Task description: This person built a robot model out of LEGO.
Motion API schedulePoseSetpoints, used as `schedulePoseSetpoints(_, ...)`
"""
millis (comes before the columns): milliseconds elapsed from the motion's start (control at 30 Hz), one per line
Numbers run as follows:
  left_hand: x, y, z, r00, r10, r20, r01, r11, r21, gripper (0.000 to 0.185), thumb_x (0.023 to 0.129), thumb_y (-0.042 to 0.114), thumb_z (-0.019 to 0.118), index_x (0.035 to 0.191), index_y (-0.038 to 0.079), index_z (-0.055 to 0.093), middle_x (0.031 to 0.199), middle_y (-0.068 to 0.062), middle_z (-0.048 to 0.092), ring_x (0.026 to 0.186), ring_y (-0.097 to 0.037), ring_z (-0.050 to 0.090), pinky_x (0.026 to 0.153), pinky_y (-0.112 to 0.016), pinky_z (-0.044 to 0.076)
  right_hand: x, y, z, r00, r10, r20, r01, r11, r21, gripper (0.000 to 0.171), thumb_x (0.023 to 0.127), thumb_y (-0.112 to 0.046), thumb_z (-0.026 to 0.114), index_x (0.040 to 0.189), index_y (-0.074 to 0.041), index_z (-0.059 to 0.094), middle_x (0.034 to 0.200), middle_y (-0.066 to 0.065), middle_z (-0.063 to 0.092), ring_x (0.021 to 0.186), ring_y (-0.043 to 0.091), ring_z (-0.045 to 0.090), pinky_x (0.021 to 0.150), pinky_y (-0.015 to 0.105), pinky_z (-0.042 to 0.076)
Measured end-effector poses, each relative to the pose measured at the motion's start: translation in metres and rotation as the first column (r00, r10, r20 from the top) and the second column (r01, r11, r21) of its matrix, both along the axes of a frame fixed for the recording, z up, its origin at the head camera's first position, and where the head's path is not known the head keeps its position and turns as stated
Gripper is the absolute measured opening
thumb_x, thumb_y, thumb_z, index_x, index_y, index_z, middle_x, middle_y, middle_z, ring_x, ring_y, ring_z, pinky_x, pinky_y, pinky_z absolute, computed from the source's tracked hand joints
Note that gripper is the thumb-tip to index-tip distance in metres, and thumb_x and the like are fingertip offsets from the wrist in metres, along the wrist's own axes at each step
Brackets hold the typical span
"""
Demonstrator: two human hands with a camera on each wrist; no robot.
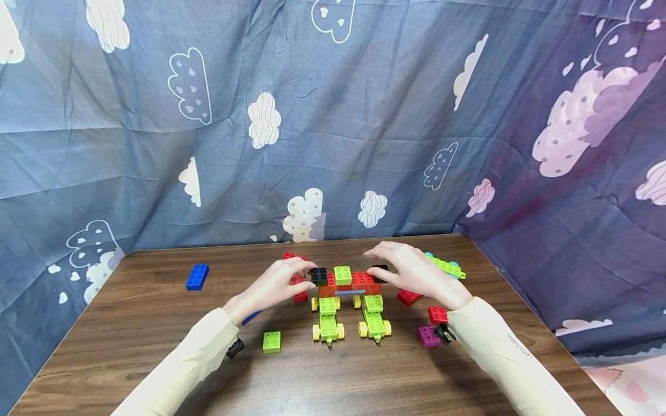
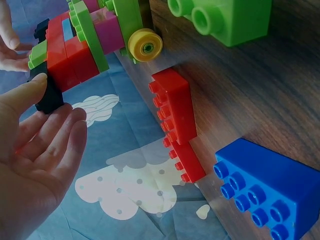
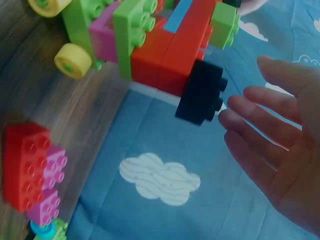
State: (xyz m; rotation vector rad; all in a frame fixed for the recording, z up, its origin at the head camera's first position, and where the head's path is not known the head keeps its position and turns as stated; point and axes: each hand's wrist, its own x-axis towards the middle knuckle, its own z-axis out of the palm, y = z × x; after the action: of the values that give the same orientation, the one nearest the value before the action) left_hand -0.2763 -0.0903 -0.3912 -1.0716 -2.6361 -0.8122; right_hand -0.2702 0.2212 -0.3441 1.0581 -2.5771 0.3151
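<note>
A built toy of bricks stands mid-table: red bricks bridge two light-green wheeled bases with yellow wheels. On top sits a light-green brick, and a black brick juts out at each end. My left hand pinches the left black brick between thumb and fingers. Beside the right black brick, my right hand is held with its fingers extended and slightly spread, a small gap between fingertips and studs. A light-blue piece shows between the red bricks.
A blue brick lies at the left, and a loose light-green brick lies nearer me. Red bricks are behind my left hand. Toward the right are a red brick, a purple brick and a green wheeled base.
</note>
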Motion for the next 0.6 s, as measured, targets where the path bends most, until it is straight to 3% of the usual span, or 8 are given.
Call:
schedulePoseSetpoints(267, -0.003, -0.001, -0.004, 1.0, 0.0, 0.016, 0.0, 1.0, -0.001, 0.037, 0.09, 0.022, 0.073, 0.123, 0.008, 0.066, 0.103, -0.008, 0.071, 0.093, -0.02, 0.068, 0.086, -0.035, 0.057, 0.002, 0.024, -0.002, 0.997, -0.046, -0.056, 0.045, 0.999, -0.023, 0.032, 0.088, -0.03, 0.075, 0.115, -0.013, 0.071, 0.109, 0.0, 0.073, 0.091, 0.013, 0.069, 0.078, 0.036, 0.058)
schedulePoseSetpoints(433, -0.003, -0.001, -0.003, 1.0, -0.001, 0.017, 0.001, 1.0, -0.003, 0.037, 0.09, 0.022, 0.073, 0.123, 0.008, 0.066, 0.102, -0.006, 0.071, 0.093, -0.019, 0.068, 0.086, -0.034, 0.057, 0.001, 0.041, -0.004, 0.994, -0.067, -0.09, 0.064, 0.997, -0.04, 0.033, 0.085, -0.025, 0.078, 0.113, -0.01, 0.072, 0.108, 0.002, 0.074, 0.093, 0.016, 0.071, 0.081, 0.039, 0.058)
schedulePoseSetpoints(600, -0.003, -0.001, -0.002, 1.0, -0.003, 0.009, 0.003, 1.0, -0.004, 0.038, 0.09, 0.022, 0.074, 0.123, 0.008, 0.066, 0.103, -0.005, 0.071, 0.092, -0.019, 0.068, 0.086, -0.034, 0.057, -0.001, 0.058, -0.007, 0.991, -0.127, -0.046, 0.125, 0.991, -0.049, 0.032, 0.086, -0.025, 0.077, 0.113, -0.01, 0.071, 0.11, 0.005, 0.074, 0.1, 0.022, 0.071, 0.087, 0.043, 0.057)
